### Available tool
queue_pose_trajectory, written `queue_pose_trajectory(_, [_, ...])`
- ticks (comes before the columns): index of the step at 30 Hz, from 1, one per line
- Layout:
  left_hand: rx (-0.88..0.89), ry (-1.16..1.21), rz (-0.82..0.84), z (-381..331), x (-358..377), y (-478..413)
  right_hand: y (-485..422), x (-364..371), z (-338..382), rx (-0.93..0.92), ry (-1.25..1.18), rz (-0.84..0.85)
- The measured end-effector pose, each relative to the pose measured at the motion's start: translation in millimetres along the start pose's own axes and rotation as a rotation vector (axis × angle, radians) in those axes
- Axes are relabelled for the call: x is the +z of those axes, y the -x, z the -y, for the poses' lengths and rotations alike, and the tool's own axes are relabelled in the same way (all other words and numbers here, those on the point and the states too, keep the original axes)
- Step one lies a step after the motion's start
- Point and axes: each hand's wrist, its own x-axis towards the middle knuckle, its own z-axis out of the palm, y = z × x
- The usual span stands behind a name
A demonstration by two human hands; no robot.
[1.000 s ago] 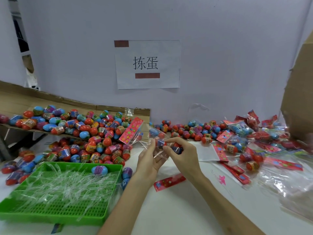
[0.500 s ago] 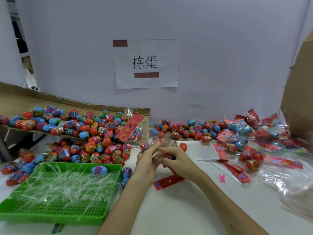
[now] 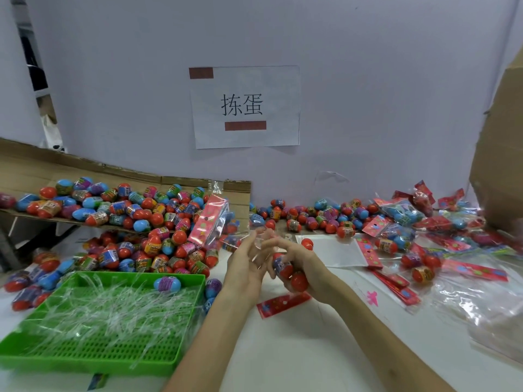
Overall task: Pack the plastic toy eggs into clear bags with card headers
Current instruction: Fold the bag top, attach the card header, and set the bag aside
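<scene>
Right hand (image 3: 308,267): fingers curled round two eggs (image 3: 294,278) through a clear bag (image 3: 264,241), just right of the view's centre.
Eggs: red-ended, one above the other, against the right palm inside the bag.
Left hand (image 3: 246,270): fingers stretched straight, touching the bag's loose upper film from 9 o'clock.
Loose eggs (image 3: 147,219): heaped at 10 o'clock from the hands, on a cardboard flap (image 3: 198,183) and the table (image 3: 283,349).
Green tray (image 3: 85,363): 8 o'clock, holding clear strips (image 3: 99,312) and one blue-and-purple egg.
Red card (image 3: 283,305): flat on the table at 6 o'clock, near the right wrist.
Flat bags (image 3: 334,251): 3 o'clock, red header at their right end.
Packed bags (image 3: 402,213): 2 o'clock.
</scene>
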Motion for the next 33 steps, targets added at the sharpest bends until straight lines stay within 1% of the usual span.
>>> queue_pose_trajectory(3, [0.019, 0.081, -0.01, -3.0, -0.2, 1.6, -3.2, -8.4, -2.6, -0.023, -0.044, -0.11])
queue_pose_trajectory(7, [0.011, 0.095, -0.032, -3.9, 1.3, 3.0, -6.4, -13.5, -6.7, -0.108, 0.088, -0.28])
queue_pose_trajectory(10, [0.008, 0.093, -0.027, -5.0, 1.3, 5.0, -5.8, -9.9, -7.6, -0.185, 0.161, -0.287])
queue_pose_trajectory(13, [0.02, 0.104, -0.007, -5.5, 1.5, 7.1, -6.3, -6.3, -10.0, -0.237, 0.245, -0.34])
queue_pose_trajectory(16, [0.026, 0.107, 0.015, -4.9, 2.2, 7.6, -8.7, -4.9, -11.1, -0.207, 0.348, -0.352])
queue_pose_trajectory(20, [0.038, 0.105, 0.001, -5.2, 2.7, 6.2, -11.8, -5.5, -10.1, -0.154, 0.304, -0.338])
queue_pose_trajectory(23, [0.041, 0.087, -0.008, -4.7, 2.4, 6.3, -10.8, -4.6, -10.3, -0.223, 0.38, -0.415])
queue_pose_trajectory(26, [0.047, 0.064, -0.024, -2.6, 1.6, 5.0, -9.7, -6.7, -10.5, -0.313, 0.403, -0.503])
queue_pose_trajectory(30, [0.029, 0.029, -0.003, 1.1, 2.5, 5.1, -9.3, -10.5, -10.1, -0.385, 0.486, -0.495])
queue_pose_trajectory(33, [-0.003, 0.017, 0.064, 5.1, 5.2, 7.0, -9.2, -9.1, -11.5, -0.422, 0.511, -0.486])
